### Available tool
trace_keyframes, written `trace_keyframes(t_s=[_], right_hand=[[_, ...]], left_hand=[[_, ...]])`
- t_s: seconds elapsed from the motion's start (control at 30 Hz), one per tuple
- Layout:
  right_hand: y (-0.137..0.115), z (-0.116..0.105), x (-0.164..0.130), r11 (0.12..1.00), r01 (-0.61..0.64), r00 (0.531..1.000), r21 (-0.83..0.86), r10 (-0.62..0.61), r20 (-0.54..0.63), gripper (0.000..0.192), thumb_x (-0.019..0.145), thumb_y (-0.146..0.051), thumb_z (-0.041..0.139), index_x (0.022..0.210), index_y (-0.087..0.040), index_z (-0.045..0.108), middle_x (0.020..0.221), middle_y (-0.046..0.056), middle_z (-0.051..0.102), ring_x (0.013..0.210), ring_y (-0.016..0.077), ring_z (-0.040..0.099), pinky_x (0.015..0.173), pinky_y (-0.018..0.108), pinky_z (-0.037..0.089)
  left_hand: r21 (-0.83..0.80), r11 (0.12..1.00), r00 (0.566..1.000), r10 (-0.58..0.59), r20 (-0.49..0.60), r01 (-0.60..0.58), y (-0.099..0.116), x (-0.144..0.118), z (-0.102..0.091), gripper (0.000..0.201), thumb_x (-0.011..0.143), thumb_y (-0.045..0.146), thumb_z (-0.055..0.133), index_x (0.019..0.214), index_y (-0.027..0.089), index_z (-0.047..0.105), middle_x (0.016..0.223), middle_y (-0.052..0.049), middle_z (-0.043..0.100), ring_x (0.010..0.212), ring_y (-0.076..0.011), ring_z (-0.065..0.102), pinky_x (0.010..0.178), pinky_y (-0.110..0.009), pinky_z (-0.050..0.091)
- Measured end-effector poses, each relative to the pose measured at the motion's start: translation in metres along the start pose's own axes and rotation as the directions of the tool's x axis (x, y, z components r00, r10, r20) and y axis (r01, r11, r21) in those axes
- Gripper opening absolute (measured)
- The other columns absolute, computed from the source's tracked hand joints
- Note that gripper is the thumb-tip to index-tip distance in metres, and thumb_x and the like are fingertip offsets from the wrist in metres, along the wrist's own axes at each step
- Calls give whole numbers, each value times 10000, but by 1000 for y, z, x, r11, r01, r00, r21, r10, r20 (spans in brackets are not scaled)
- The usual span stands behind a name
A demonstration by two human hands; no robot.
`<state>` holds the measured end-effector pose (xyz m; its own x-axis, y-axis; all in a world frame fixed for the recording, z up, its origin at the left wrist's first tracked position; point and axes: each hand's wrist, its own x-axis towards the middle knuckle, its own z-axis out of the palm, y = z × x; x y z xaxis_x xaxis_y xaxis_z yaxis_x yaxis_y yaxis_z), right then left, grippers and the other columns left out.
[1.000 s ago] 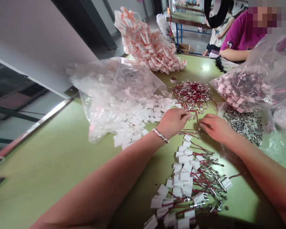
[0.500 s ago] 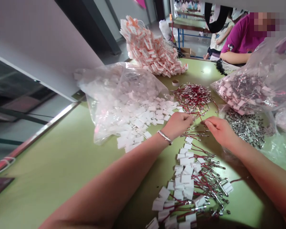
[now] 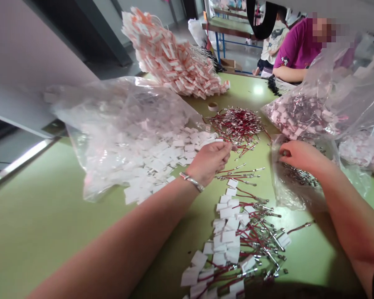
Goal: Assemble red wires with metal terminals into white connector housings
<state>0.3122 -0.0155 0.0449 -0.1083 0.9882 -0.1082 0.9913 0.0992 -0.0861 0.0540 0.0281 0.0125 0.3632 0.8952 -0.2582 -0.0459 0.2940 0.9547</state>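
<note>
My left hand (image 3: 209, 160), with a bracelet on its wrist, is closed in a pinch beside the pile of red wires (image 3: 238, 124) with metal ends. What it pinches is too small to make out. Just below it lie a few loose red wires (image 3: 241, 176). My right hand (image 3: 303, 157) reaches over an open clear bag of small metal parts (image 3: 302, 176), its fingers curled together at the bag's left side. Whatever sits between those fingertips is hidden. Nearer me, rows of white tags (image 3: 227, 236) with red wires attached and metal ends pointing right lie on the green table (image 3: 112, 241).
On the left, a large clear bag (image 3: 121, 108) spills white flat pieces (image 3: 162, 155). Behind stands a heap of orange-and-white pieces (image 3: 174, 58), near a tape roll (image 3: 212, 106). Another filled bag (image 3: 308, 112) stands back right. Across the table sits a person in a purple shirt (image 3: 296, 45).
My right hand has moved right, from beside the left hand to the bag of metal parts. My left hand stays pinched by the wire pile. The whole view has shifted slightly.
</note>
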Motion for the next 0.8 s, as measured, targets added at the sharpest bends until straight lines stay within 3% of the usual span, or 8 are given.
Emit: trace_keyframes(t_s=[0.07, 0.13, 0.3, 0.43, 0.6, 0.73, 0.8], right_hand=[[14, 9, 5, 996, 93, 992, -14, -91, 92, 84, 744, -256, 646, 789, -200, 687, 742, 40, 655, 624, 157, 543, 561, 281, 352], [19, 18, 8, 984, 177, 979, -25, -173, 110, 83, 761, -242, 623, 795, -203, 688, 772, 40, 643, 654, 154, 546, 581, 274, 354], [8, 15, 7, 982, 157, 987, -104, -160, -23, 152, 840, -228, 523, 808, -182, 665, 845, 82, 634, 722, 184, 562, 607, 284, 349], [-26, 6, -2, 972, 119, 976, 201, -77, -204, 185, 906, -263, 437, 903, -183, 604, 724, 41, 642, 623, 159, 550, 600, 277, 363], [-68, 23, -11, 852, 259, 949, 456, -135, -285, 149, 889, -279, 472, 852, -201, 594, 685, 4, 623, 596, 134, 520, 584, 266, 377], [-74, 34, -12, 769, 279, 942, 575, -105, -318, 145, 879, -273, 494, 827, -203, 610, 694, -10, 619, 618, 122, 516, 600, 259, 396], [-71, 33, -11, 747, 266, 952, 609, -105, -288, 147, 870, -276, 509, 798, -202, 614, 684, -17, 619, 617, 116, 513, 597, 254, 394]], left_hand=[[96, 995, 1000, 23, -11, -22, -2, 0, 0, 234, 778, 361, 672, 780, 128, 653, 490, 68, 404, 382, -17, 253, 370, -170, 157], [154, 987, 999, 46, -4, -45, -3, 0, 0, 231, 783, 363, 661, 755, 133, 657, 516, 46, 456, 397, -22, 282, 378, -178, 182], [222, 970, 995, 93, 36, -99, -4, 0, -1, 230, 831, 351, 591, 753, 143, 652, 565, 11, 536, 402, -28, 308, 388, -181, 215], [430, 871, 970, 192, 151, -239, -4, -6, 6, 220, 844, 326, 549, 760, 158, 664, 565, 11, 553, 448, -54, 385, 433, -185, 303], [502, 803, 941, 209, 266, -320, -5, -15, 17, 223, 841, 253, 484, 663, 170, 591, 534, 39, 502, 511, -76, 448, 518, -197, 373], [524, 775, 928, 218, 303, -354, -6, -15, 16, 227, 850, 259, 458, 690, 173, 593, 573, 34, 526, 541, -83, 470, 540, -200, 389], [576, 706, 907, 256, 334, -412, -6, -14, 13, 241, 861, 260, 447, 704, 173, 609, 607, 21, 566, 572, -91, 492, 572, -205, 401]])
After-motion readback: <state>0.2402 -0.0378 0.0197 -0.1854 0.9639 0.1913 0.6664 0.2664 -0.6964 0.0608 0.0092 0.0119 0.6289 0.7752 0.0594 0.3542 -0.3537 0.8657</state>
